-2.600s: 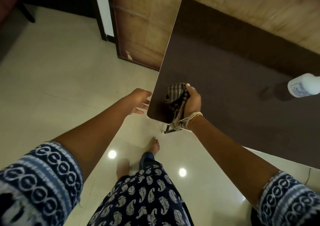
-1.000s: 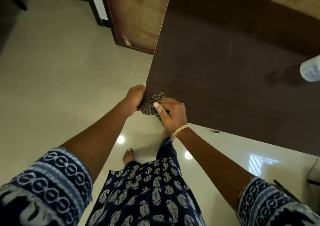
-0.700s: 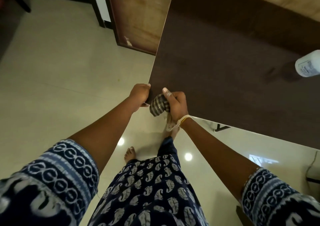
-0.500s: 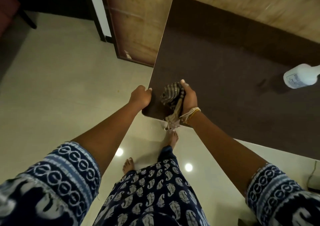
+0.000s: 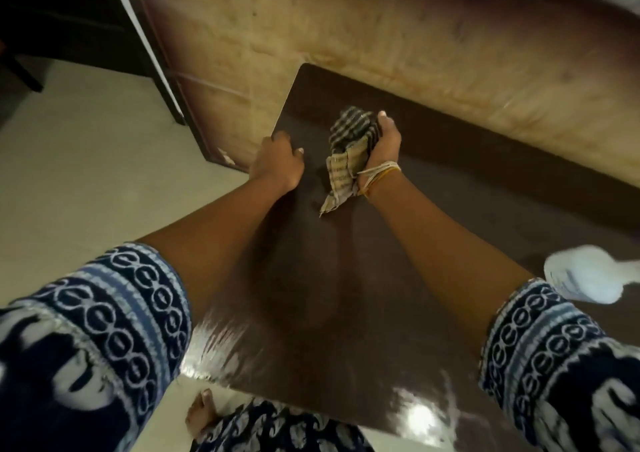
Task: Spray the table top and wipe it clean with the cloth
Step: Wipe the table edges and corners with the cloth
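Both hands have slid from the near corner toward 12 o'clock: left hand [image 5: 277, 162] curls over the counter [image 5: 311, 295] left edge, right hand [image 5: 382, 148] clutches the bunched cloth [image 5: 349, 146] on the surface, spray bottle [image 5: 585, 278] blurred at 3 o'clock.

Looks like a room in a home: glossy cream floor tiles [image 5: 86, 181], a dark brown table top [image 5: 346, 278] against a wood-grain wall panel [image 5: 381, 35], a bare foot [image 5: 201, 413].
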Demonstrator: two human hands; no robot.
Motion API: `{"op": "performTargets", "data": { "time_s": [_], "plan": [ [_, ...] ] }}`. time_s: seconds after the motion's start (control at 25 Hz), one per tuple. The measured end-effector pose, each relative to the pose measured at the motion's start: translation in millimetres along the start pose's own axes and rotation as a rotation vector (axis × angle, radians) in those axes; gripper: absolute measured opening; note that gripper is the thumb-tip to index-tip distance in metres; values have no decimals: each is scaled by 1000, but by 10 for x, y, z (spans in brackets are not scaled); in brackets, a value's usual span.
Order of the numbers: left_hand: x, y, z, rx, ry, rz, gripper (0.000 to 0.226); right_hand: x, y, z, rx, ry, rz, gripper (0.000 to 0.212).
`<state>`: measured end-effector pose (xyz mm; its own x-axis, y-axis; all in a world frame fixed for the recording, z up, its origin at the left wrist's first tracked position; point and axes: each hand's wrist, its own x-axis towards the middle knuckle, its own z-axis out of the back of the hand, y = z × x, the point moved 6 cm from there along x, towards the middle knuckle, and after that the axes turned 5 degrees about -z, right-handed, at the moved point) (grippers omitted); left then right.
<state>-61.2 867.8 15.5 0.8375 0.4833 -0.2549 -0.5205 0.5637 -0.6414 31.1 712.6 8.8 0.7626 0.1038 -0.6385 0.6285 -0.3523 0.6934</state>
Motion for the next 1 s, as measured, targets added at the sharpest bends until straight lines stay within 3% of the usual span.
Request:
{"op": "performTargets", "data": {
  "time_s": [0.12, 0.24, 0.44, 0.52, 0.64, 0.76, 0.88, 1.0],
  "plan": [
    [572, -241, -35, 51, -26, -48, 39, 588, 565, -398, -376, -39, 215, 46],
    [1069, -365, -74, 68, 16, -101, 39, 1017, 803, -902, -963, -1, 406, 44],
    [1493, -332, -244, 278, 147, -63, 64, 1624, 445, -1482, -1730, 279, 565, 50],
    [1511, -280, -305, 394, 186, -47, 73, 1735, 250, -1597, -1936, 378, 647, 51],
    [1461, -302, -278, 503, 214, -26, 74, 1747, 223, -1607, -1995, 411, 764, 53],
    [1398, -346, -238, 575, 188, -56, 70, 1732, 386, -1350, -2006, 286, 785, 56],
    [1360, -280, -267, 599, 179, -141, 69, 1702, 744, -703, -1909, -18, 791, 55],
    [1379, -214, -282, 541, 188, -162, 69, 1658, 985, -189, -1853, -364, 658, 57]
  ]
}}
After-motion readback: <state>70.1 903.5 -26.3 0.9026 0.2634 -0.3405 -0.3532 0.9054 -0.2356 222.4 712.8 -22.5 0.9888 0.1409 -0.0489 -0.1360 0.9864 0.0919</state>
